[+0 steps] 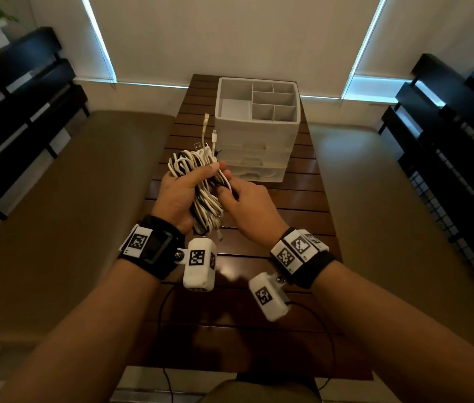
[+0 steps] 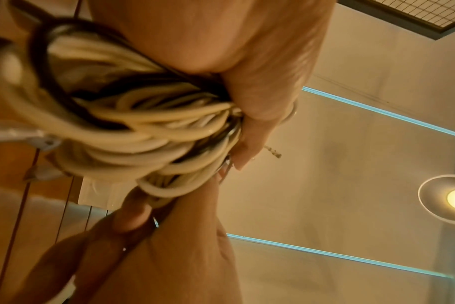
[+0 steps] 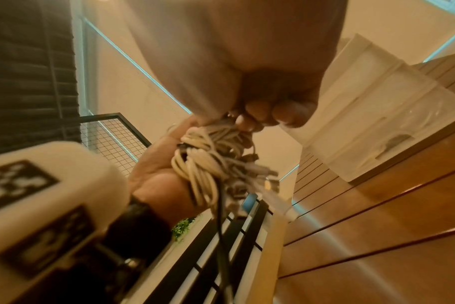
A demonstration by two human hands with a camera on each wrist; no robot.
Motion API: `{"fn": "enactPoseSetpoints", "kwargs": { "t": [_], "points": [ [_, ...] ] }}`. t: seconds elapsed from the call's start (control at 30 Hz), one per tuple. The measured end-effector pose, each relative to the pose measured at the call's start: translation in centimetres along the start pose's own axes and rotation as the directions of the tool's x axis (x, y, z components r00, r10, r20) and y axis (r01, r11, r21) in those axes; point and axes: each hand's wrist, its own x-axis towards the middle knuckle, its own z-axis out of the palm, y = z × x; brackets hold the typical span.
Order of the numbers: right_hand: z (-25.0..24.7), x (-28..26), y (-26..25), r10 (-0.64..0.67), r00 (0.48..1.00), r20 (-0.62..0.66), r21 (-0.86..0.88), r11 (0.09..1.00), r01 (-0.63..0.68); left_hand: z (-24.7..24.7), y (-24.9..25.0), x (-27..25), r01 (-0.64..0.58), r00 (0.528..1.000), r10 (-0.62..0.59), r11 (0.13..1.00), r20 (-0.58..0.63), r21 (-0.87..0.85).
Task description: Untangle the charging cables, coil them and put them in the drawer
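Cables (image 1: 201,184) in white and black are hanging as one tangled bundle above the middle of the slatted wooden table (image 1: 297,205), held between both hands. On the left, the left hand (image 1: 179,193) is gripping the bundle, with fingers and thumb curled fully round its middle; loops are spilling out above and below the fist. Several plug ends (image 1: 208,132) are sticking up from the far side of the bundle. To the right, the right hand (image 1: 247,205) is pinching a single white strand at the bundle's right edge between thumb and fingertips. Farther right and far on the table, the white drawer unit (image 1: 256,146) is standing with its front drawers closed. Its open top tray (image 1: 259,100) is showing divided compartments, all appearing empty.
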Motion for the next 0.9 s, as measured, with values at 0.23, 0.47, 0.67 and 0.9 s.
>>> {"fn": "enactPoseSetpoints", "kwargs": {
  "t": [0.23, 0.47, 0.67, 0.9],
  "points": [
    [-0.7, -0.2, -1.5, 0.047, 0.99, 0.134, -0.191, 0.981, -0.021, -0.5, -0.3, 0.1, -0.02, 1.0, 0.02, 1.0, 0.024, -0.015],
    [-3.1, 0.0, -3.5, -0.073, 0.898, 0.434, -0.589, 0.731, 0.344, -0.8, -0.1, 0.0, -0.015, 0.995, 0.011, 0.999, 0.104, 0.043],
    [-2.6, -0.2, -3.8, -0.025, 0.914, 0.405, -0.38, 0.905, 0.193, -1.4, 0.6, 0.7, -0.037, 0.986, 0.036, 0.999, 0.161, 0.001],
    [-1.7, 0.3, -1.8, 0.095, 0.917, 0.388, 0.379, 0.89, -0.252, -1.0, 1.7, 0.6, -0.083, 0.991, 0.079, 0.996, 0.112, 0.027]
  ]
}}
